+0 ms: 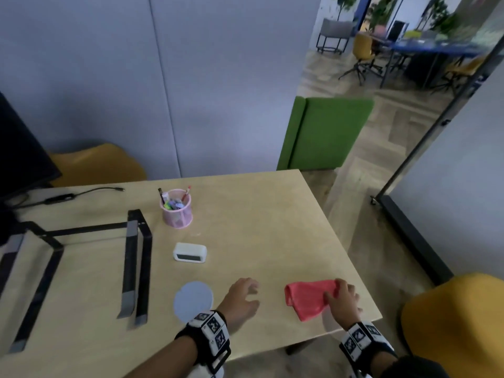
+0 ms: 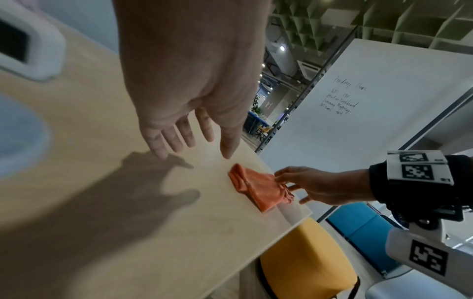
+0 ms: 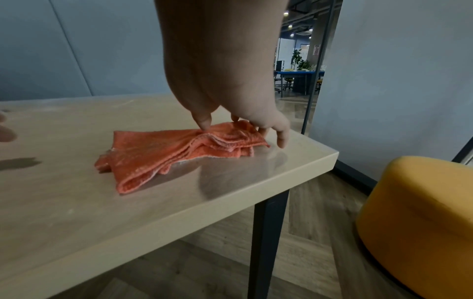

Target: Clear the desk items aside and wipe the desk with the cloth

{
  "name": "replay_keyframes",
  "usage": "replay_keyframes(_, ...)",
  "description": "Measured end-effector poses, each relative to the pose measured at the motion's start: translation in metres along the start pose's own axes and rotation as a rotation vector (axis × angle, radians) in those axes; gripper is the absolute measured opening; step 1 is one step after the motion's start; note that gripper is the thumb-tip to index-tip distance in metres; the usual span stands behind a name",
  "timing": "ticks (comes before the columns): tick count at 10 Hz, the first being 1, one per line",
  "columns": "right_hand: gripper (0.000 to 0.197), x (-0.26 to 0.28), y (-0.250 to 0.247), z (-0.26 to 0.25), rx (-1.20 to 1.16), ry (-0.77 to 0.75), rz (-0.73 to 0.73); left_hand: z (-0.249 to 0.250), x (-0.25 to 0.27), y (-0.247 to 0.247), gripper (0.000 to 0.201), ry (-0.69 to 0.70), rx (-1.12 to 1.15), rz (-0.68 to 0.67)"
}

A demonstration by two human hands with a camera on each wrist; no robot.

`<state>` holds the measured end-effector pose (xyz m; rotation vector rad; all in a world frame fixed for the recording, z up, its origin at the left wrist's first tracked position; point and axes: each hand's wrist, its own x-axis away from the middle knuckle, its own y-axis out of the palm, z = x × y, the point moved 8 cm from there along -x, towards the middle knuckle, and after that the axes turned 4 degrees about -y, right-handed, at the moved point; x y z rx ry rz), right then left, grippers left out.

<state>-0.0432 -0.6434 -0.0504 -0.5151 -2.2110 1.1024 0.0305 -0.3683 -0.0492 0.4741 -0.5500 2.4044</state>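
A: Where is the cloth (image 1: 309, 298)?

B: Folded near the counter's (image 1: 259, 219) right front corner. Your right hand (image 1: 342, 301) has its fingers (image 3: 204, 123) pinching the bunched edge, probably to lift it for wiping.

A: And your left hand (image 1: 241, 300)?

B: Released, fingers spread just above the counter, holding nothing; it looks free to shift things.

A: What stands in the way?

B: The white clock (image 1: 190, 252), the grey round coaster (image 1: 193, 300) beside your left wrist, and the pink pen cup (image 1: 177, 211) further back all sit on the surface you must wipe. The black stand (image 1: 136, 257) occupies the left side.
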Motion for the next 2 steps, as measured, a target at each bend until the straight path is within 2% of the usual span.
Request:
replay_keyframes(1, 0.043, 0.004, -0.005, -0.016, 0.066, 0.042, 0.003, -0.002, 0.019, -0.042, 0.014, 0.014, -0.045, -0.041)
replay_keyframes(2, 0.040, 0.016, -0.015, -0.043, 0.089, 0.026, 0.066, 0.000, 0.041, -0.089, 0.018, 0.135, -0.133, 0.020)
